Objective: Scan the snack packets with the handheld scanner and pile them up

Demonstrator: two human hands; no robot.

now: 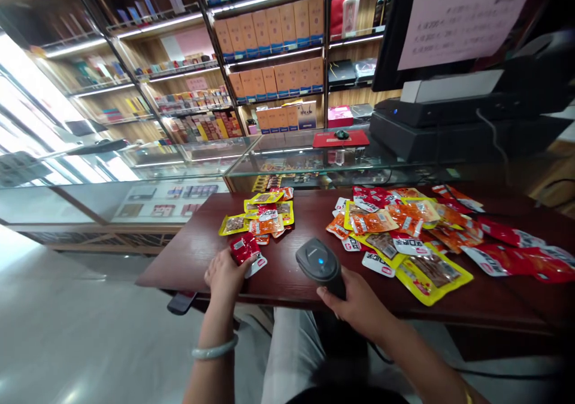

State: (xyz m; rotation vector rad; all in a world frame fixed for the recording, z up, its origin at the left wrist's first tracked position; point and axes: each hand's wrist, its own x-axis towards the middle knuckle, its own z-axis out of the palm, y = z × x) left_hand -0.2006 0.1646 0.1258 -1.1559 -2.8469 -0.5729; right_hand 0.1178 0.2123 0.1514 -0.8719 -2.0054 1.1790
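My left hand (226,270) grips a red snack packet (245,248) with a white end, low over the table's left part. Just beyond it lies a small pile of yellow, orange and red snack packets (269,212). My right hand (359,301) is wrapped round the handle of a dark grey barcode scanner (318,263), whose blue light shows on top. The scanner's head points away and left, between the small pile and a larger heap of snack packets (404,218) on the right.
The dark red wooden table (193,248) borders a glass display counter (287,158). A black mouse (342,134) sits on a red mat. At right stands a monitor (389,44) with a pink paper sign. A dark phone-like object (181,303) juts from the table's left front edge.
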